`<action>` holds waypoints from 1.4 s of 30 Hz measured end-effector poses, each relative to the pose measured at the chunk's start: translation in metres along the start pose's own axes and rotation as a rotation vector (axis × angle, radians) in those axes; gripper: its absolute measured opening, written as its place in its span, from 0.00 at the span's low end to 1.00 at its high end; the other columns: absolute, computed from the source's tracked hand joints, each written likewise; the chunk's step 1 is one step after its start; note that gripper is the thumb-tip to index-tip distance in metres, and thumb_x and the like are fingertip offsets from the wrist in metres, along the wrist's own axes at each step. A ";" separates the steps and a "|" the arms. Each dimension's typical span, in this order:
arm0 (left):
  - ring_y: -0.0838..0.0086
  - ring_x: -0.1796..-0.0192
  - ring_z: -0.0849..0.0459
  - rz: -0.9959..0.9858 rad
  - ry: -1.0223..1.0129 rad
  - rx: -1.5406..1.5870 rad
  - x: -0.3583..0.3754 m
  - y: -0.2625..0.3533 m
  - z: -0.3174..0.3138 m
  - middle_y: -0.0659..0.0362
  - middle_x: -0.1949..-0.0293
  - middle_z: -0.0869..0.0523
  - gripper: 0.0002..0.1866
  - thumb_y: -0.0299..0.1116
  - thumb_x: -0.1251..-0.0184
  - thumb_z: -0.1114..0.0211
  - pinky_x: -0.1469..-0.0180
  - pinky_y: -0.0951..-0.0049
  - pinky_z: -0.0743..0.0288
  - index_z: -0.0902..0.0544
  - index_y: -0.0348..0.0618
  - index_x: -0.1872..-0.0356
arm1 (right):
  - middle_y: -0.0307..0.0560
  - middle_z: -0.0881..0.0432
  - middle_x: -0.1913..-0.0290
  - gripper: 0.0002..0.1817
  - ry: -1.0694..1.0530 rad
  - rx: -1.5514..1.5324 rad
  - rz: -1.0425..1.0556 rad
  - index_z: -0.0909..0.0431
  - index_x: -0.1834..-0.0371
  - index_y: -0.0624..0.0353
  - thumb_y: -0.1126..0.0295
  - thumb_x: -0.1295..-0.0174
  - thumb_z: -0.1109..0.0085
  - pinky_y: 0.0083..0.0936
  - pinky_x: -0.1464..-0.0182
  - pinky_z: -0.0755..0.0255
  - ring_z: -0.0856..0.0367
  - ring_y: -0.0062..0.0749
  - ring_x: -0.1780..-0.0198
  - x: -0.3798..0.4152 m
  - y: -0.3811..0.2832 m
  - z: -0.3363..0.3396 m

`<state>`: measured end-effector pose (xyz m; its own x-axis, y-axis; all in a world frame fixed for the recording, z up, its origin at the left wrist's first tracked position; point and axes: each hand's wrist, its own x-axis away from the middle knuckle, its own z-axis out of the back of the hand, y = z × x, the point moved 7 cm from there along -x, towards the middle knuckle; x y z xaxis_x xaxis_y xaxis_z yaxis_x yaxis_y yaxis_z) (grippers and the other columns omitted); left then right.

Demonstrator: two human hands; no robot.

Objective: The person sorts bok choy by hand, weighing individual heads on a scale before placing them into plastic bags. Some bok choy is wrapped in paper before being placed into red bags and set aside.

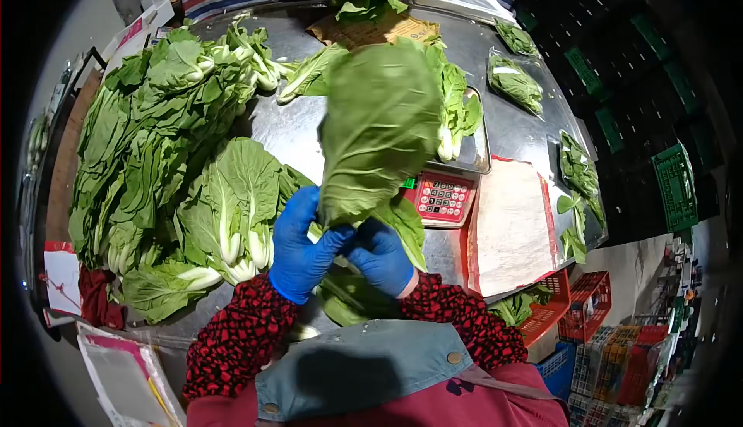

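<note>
You've got one bok choy bunch (379, 129) upright over the counter (294, 137), left hand (300, 245) and right hand (381, 257) both clamped round its base. Some bagged greens (513, 82) look finished; the big loose pile (155, 140) waits.

Strong fisheye distortion: straight edges bowed, black vignette filling all four corners. Even, cool overhead light, centre of frame bright. Soft white glare on steel bench (294, 137) at centre and upper right. Shallow shadows under piled greens (147, 156) at left. Large raised leaf (379, 129) at centre slightly motion-blurred, veins smeared. Crates (619, 109) at upper right dim, near black. Lower right clutter small, compressed, soft. Colours saturated; blue gloves and red sleeves vivid.
</note>
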<state>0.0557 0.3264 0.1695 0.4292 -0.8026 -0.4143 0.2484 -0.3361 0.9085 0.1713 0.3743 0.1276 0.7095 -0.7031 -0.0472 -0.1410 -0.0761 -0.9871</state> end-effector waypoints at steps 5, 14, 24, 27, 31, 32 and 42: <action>0.75 0.55 0.22 0.034 0.041 -0.040 -0.075 -0.002 -0.014 0.55 0.54 0.20 0.25 0.36 0.35 0.37 0.52 0.74 0.26 0.29 0.39 0.39 | 0.41 0.20 0.55 0.20 0.345 -0.042 0.325 0.28 0.44 0.65 0.80 0.41 0.41 0.20 0.54 0.27 0.22 0.22 0.56 -0.048 -0.077 0.068; 0.49 0.42 0.25 0.172 -0.082 -0.386 -0.143 -0.120 -0.068 0.38 0.44 0.25 0.35 0.40 0.46 0.33 0.39 0.60 0.33 0.33 0.34 0.38 | 0.54 0.22 0.66 0.18 0.495 1.494 0.230 0.24 0.56 0.58 0.62 0.46 0.35 0.39 0.63 0.27 0.21 0.49 0.65 -0.103 -0.090 0.138; 0.65 0.43 0.23 0.307 -0.233 -0.123 -0.146 -0.139 -0.066 0.47 0.41 0.25 0.33 0.38 0.39 0.33 0.42 0.69 0.29 0.33 0.38 0.35 | 0.60 0.25 0.51 0.31 0.666 1.274 0.422 0.30 0.42 0.64 0.69 0.50 0.31 0.38 0.46 0.31 0.26 0.53 0.49 -0.003 -0.071 0.184; 0.65 0.54 0.18 0.281 -0.131 -0.273 -0.141 -0.123 -0.045 0.46 0.50 0.20 0.29 0.40 0.41 0.34 0.50 0.68 0.25 0.29 0.34 0.41 | 0.60 0.31 0.42 0.38 0.765 1.558 -0.066 0.33 0.40 0.61 0.59 0.54 0.28 0.42 0.42 0.33 0.31 0.55 0.42 0.061 -0.013 0.244; 0.70 0.58 0.20 0.103 0.042 -0.270 -0.125 -0.108 -0.016 0.52 0.55 0.18 0.21 0.36 0.39 0.35 0.55 0.71 0.24 0.24 0.38 0.47 | 0.57 0.24 0.52 0.20 0.607 1.584 -0.396 0.25 0.61 0.59 0.61 0.53 0.30 0.45 0.49 0.30 0.28 0.53 0.47 0.124 0.054 0.292; 0.72 0.57 0.20 0.118 0.051 -0.198 -0.117 -0.103 -0.012 0.54 0.56 0.18 0.19 0.34 0.39 0.35 0.55 0.72 0.24 0.24 0.38 0.48 | 0.54 0.22 0.63 0.13 0.643 1.503 -0.395 0.27 0.73 0.59 0.65 0.52 0.33 0.46 0.55 0.30 0.25 0.53 0.56 0.127 0.052 0.297; 0.80 0.56 0.20 0.312 -0.097 0.133 -0.015 -0.074 0.020 0.61 0.59 0.16 0.08 0.25 0.33 0.41 0.48 0.78 0.27 0.19 0.35 0.56 | 0.56 0.22 0.60 0.24 0.630 1.692 -0.334 0.27 0.61 0.62 0.56 0.52 0.29 0.40 0.58 0.28 0.22 0.50 0.58 0.118 0.055 0.283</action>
<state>0.0136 0.3533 0.1094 0.3805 -0.9176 -0.1147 0.0007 -0.1237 0.9923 0.4427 0.4868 0.0247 0.1683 -0.9699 -0.1758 0.9833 0.1777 -0.0393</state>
